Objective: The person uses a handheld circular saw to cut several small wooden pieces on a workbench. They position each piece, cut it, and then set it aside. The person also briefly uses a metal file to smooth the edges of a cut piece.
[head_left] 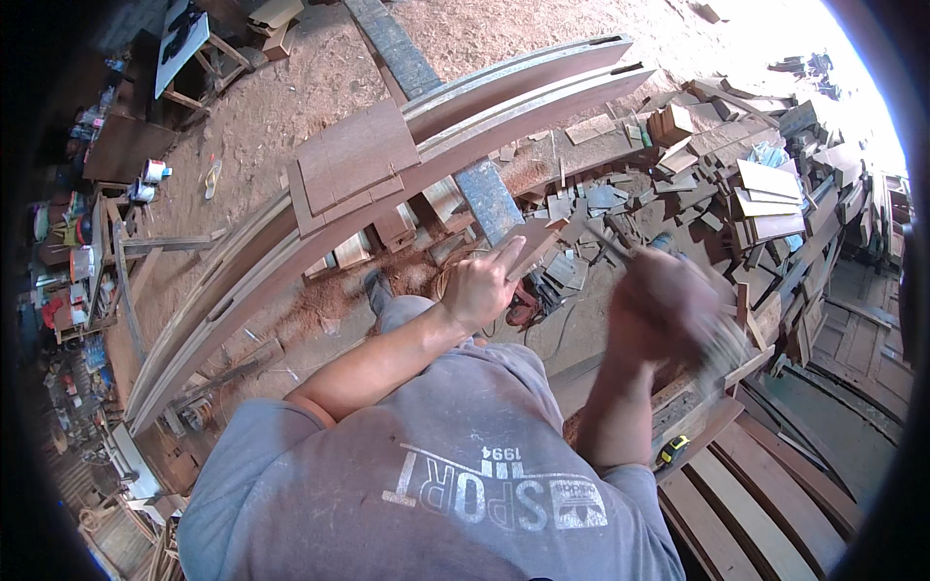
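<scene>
My left hand [479, 293] is closed round a small reddish-brown wooden block [534, 248], with a finger stretched along it. To its right, my right hand [668, 298] is raised and smeared by motion. A thin dark tool [608, 241] sticks out of its fist toward the block; its kind is too blurred to make out. Beyond my left hand lie two long curved wooden beams [523, 123], side by side. Flat brown boards [356, 160] rest across them.
A worn blue-grey bar [489, 200] passes under the beams. Wood offcuts [770, 189] are heaped at the right, near stacked planks [760, 494]. A yellow-and-black tape measure [671, 449] lies by my right forearm. Paint cans [153, 172] stand at the left, and sawdust covers the floor.
</scene>
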`<state>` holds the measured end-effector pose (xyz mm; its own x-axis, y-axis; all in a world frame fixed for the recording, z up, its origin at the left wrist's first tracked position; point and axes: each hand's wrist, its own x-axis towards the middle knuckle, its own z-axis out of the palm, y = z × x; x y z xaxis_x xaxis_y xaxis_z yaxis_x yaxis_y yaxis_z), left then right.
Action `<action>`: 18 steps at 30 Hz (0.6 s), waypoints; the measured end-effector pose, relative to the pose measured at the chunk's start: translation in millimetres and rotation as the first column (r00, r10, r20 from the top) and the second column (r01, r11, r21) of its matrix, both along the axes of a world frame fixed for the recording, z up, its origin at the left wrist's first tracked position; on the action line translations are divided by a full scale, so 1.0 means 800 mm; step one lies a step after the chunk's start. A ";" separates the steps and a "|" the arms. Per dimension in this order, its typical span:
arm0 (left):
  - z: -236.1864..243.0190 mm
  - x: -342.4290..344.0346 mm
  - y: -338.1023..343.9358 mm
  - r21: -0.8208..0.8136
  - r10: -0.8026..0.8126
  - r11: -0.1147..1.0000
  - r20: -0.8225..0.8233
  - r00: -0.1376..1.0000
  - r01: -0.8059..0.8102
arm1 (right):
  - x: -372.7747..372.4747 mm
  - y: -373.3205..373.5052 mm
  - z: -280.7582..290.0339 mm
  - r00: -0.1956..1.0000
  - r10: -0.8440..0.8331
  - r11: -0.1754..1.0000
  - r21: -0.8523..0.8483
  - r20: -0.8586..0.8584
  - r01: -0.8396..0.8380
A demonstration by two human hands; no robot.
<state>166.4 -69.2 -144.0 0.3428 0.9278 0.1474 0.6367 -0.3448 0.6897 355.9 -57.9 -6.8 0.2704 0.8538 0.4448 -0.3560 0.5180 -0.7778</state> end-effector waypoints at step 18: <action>-0.010 0.001 -0.008 0.058 -0.107 0.992 -0.098 0.989 0.113 | 0.004 0.000 -0.118 0.888 -0.237 0.950 -0.284 -0.395 0.127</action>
<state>166.9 -75.7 -152.0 0.4576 0.8734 0.1664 0.6539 -0.4575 0.6026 359.5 -57.6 -101.0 0.5454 0.8373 0.0390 -0.5943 0.4191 -0.6864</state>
